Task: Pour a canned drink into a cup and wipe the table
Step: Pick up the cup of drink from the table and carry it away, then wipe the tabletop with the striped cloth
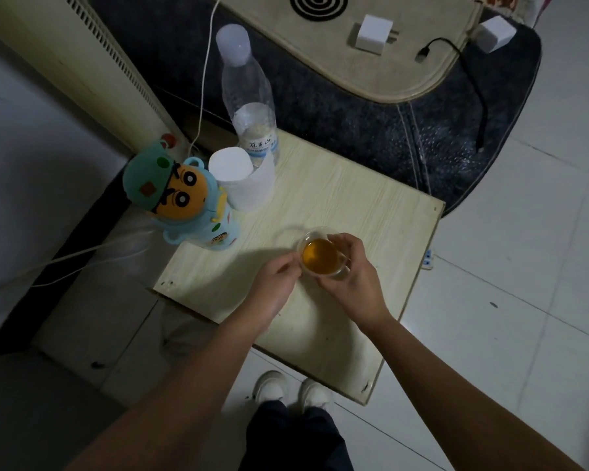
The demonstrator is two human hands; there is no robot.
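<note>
A small clear glass cup holding amber liquid is over the middle of the pale wooden table. My right hand grips the cup from its right side, fingers curled round the wall. My left hand is at the cup's left edge, fingertips touching or almost touching the rim. No can is in view. A roll of white tissue paper stands at the table's back left.
A clear plastic water bottle stands behind the tissue roll. A cartoon-figure bottle stands at the table's left corner. Cables run along the floor at left. A dark seat with a beige cushion and white chargers lies beyond the table.
</note>
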